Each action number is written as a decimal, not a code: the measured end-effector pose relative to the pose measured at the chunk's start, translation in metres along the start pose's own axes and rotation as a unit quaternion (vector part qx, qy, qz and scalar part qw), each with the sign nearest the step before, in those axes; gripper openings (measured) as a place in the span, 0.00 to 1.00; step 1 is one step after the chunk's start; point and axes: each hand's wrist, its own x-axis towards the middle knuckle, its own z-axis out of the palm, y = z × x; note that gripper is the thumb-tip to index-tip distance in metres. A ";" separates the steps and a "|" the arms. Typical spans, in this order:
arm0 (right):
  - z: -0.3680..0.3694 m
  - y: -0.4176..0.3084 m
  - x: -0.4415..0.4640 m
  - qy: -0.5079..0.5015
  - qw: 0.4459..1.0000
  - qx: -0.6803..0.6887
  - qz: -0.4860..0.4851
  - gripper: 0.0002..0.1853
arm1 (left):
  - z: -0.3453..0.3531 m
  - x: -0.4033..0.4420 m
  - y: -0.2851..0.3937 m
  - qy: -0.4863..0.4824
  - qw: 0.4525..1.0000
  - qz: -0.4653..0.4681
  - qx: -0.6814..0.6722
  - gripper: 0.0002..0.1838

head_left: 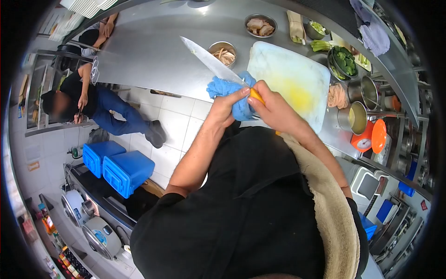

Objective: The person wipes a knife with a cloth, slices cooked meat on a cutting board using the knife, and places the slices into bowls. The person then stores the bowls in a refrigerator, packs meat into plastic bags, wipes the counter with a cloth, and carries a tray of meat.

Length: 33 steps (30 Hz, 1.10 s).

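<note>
Head view: left hand (226,103) curled closed around a bunched blue cloth (241,109), thumb laid along the cloth toward the knife handle. Right hand (270,101) closed on the yellow handle of a large knife (211,61), thumb near the handle's front end. Both hands nearly meet in front of the torso, at the near edge of the metal surface (148,42). Knife is held up, blade pointing away and to the left, tip out over the surface. Cloth sits around the heel end of the blade and hides part of it; exact contact there can't be told.

Just right of the knife: white cutting board (274,60), yellow stain on its near half. Beyond the blade, a small metal bowl (235,52) of pale strips; farther back, another metal bowl (276,29) with sliced pieces, looks like meat. Right of the board: broccoli (344,60) in a bowl, then metal pots and an orange scale (364,141) with an orange pan.

Beige towel (341,209) hangs over the wearer's right shoulder. Left side: a co-worker (121,109) in dark top and blue trousers, hands together; two blue bins (127,172) on that side. Another person's hands (108,29) show at the surface's far left end.
</note>
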 end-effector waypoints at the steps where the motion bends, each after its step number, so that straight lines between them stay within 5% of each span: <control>1: 0.002 0.002 -0.002 0.005 1.000 -0.008 -0.020 0.14 | 0.004 -0.001 0.004 0.007 1.000 0.001 0.005 0.18; 7: -0.001 -0.006 -0.005 0.004 0.999 -0.035 -0.037 0.14 | 0.005 0.003 0.017 0.015 0.996 0.010 0.083 0.19; 20: -0.007 0.002 -0.015 -0.020 0.999 -0.020 -0.023 0.15 | -0.006 0.027 0.028 0.085 0.990 0.115 0.005 0.18; 33: -0.058 -0.009 -0.051 -0.097 0.994 -0.005 0.054 0.11 | -0.066 0.040 0.108 0.190 0.941 0.276 -0.049 0.14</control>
